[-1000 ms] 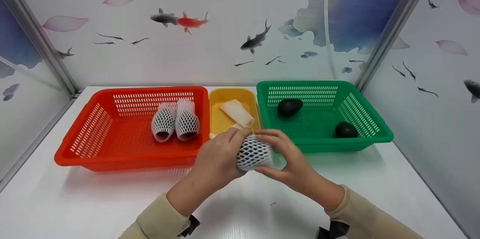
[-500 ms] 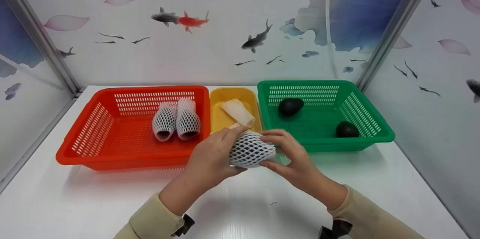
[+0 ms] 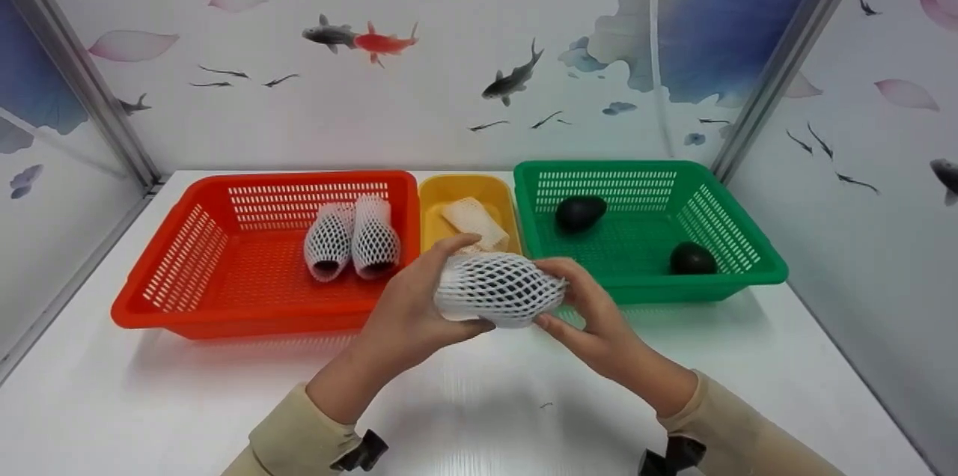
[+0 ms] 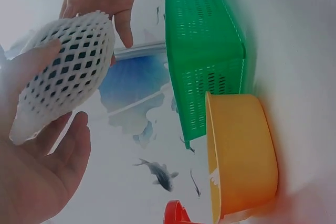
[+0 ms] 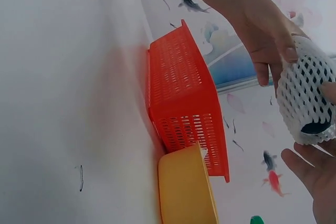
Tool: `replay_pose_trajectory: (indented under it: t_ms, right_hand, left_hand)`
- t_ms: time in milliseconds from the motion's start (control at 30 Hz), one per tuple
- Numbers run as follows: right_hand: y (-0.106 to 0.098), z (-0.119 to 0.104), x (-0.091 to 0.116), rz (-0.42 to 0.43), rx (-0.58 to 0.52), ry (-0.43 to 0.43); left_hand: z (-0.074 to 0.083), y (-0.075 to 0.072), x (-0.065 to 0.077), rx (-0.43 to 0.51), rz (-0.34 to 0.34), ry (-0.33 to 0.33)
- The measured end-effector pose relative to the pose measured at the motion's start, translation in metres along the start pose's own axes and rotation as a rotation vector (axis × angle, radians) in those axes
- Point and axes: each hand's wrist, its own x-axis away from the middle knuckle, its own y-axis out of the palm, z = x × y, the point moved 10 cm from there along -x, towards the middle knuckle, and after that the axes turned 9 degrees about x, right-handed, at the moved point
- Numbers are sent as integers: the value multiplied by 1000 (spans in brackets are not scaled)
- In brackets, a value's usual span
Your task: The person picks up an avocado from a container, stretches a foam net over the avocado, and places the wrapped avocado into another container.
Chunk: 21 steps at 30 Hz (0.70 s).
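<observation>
Between both hands is a dark avocado in a white foam net sleeve point(image 3: 500, 289), held sideways above the table. My left hand point(image 3: 408, 315) grips the sleeve's left end, thumb below and fingers behind. At the other end my right hand point(image 3: 595, 315) pinches with thumb and fingertips. In the right wrist view, dark skin shows at the sleeve's open end point(image 5: 316, 127). Two more netted avocados point(image 3: 352, 240) lie in the red basket point(image 3: 254, 322). The green basket point(image 3: 651, 289) holds two bare dark avocados, one at the back point(image 3: 580, 213) and one front right point(image 3: 693, 259).
A small yellow bin point(image 3: 438, 188) stands between the baskets with loose foam sleeves point(image 3: 473, 218) in it, partly hidden behind my left hand. White panels with painted fish enclose the table point(image 3: 464, 423) at the back and sides. A small dark mark point(image 3: 546, 406) shows on the tabletop.
The netted avocado has turned from upright to lying sideways, showing more of its length. My left hand has shifted slightly left; the right hand now holds its right end. Baskets are unchanged.
</observation>
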Motion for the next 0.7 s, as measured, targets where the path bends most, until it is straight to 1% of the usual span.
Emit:
replay_pose_trajectory:
  t_ms: [167,267,400,467,533,600,633,700]
  right_hand:
    - [3,9,5,-17,51,82]
    - [7,12,5,-35,52,119]
    - [12,13,4,-57,33,148]
    - [12,12,3,-48,35,143]
    - [11,8,1,-22,44,107]
    - [9,1,-1,17,68,38]
    - [7,-4,-2,40,88,-9]
    - [5,-16,-4,91,142,-130]
  left_hand:
    - [-6,1,-2,259,18,-49]
    - [-12,7,-3,380,1,-109]
    - [-19,10,-2,434,2,-189]
    - [-24,12,-1,437,4,-233]
    - [-27,13,-1,447,1,-263]
    - [-31,16,-1,480,-8,-303]
    - [-33,17,-1,488,-11,-317]
    - [-35,18,-1,499,-10,-328]
